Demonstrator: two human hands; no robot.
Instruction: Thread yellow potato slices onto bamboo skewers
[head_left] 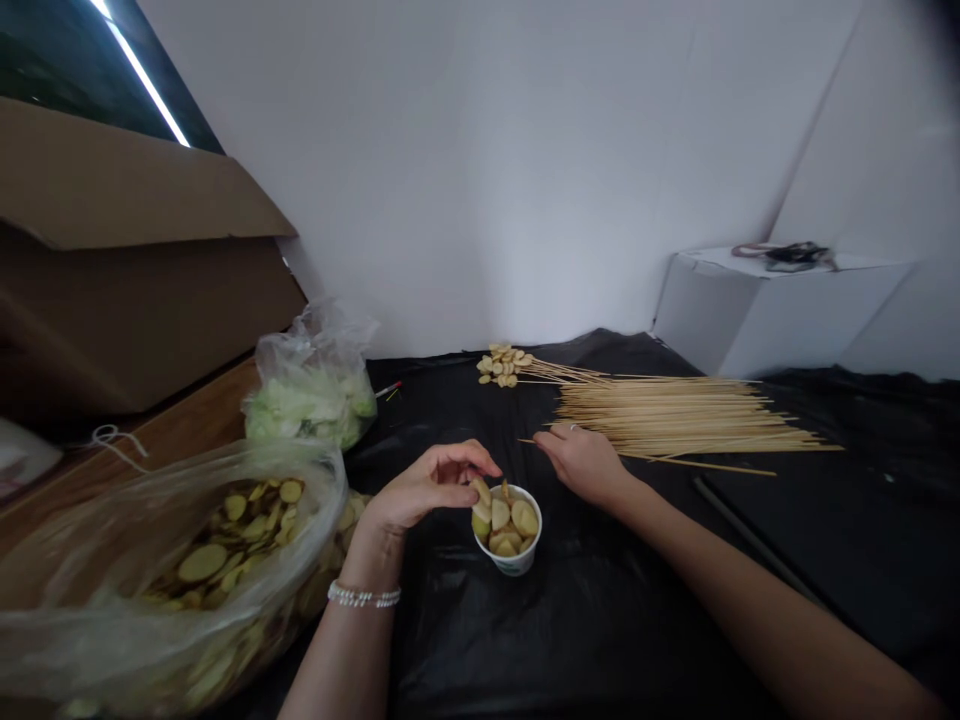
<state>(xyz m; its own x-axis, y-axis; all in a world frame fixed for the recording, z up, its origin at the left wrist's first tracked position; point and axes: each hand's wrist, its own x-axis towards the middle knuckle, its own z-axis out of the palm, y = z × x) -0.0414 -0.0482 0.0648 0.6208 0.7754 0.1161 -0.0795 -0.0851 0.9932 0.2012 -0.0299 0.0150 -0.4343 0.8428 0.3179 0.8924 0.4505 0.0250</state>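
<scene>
A white paper cup [514,566] full of pale potato slices [524,518] stands on the black plastic sheet. At its left rim my left hand [435,485], with a beaded bracelet on the wrist, pinches a potato slice [481,494] between thumb and fingers. My right hand [585,462], palm down behind and right of the cup, has its fingers closed on a thin wooden skewer [527,441], whose tip points left. Many bare skewers [675,415] lie in a pile just beyond that hand. Behind, skewers loaded with slices [502,366] rest with their loaded ends to the left.
A large clear bag [300,560] of sliced potatoes lies at the left, with a bag of pale green leaves [315,400] behind it. Farther left is a cardboard box [142,310]. A white box [720,310] with cables on top stands at the back right. A pen [388,388] lies behind.
</scene>
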